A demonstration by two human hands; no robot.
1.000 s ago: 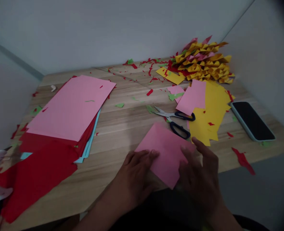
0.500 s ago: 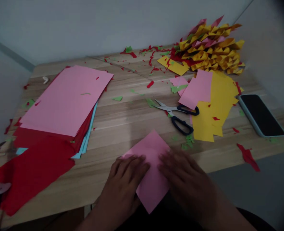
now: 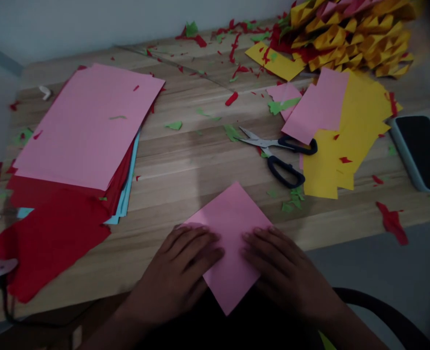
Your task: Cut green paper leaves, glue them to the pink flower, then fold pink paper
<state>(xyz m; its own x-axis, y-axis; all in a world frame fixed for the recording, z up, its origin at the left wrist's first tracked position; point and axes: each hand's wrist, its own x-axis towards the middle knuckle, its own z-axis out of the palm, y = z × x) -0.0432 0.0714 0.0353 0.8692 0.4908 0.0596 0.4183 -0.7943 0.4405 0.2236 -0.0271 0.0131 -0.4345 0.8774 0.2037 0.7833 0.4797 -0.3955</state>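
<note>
A pink paper square (image 3: pixel 233 233), turned like a diamond, lies at the table's front edge, its lower corner reaching past the edge. My left hand (image 3: pixel 186 267) rests on its left side, fingers on top and the thumb side partly underneath. On its right side my right hand (image 3: pixel 280 257) lies with fingers stretched over the paper. Both hands seem to hold the square between them. Scissors (image 3: pixel 269 146) with dark handles lie with blades apart beyond the square, to the right.
Pink sheets (image 3: pixel 87 126) lie over red and blue ones at left, beside crumpled red paper (image 3: pixel 58 243). Yellow pieces (image 3: pixel 361 126), a phone (image 3: pixel 422 150) and a folded yellow-pink paper piece (image 3: pixel 357 39) are at right. Red and green scraps litter the table (image 3: pixel 178 170).
The view has tilted down and come closer, so the table's things appear higher and larger. My right hand has shifted slightly on the pink square and its fingers show more clearly.
</note>
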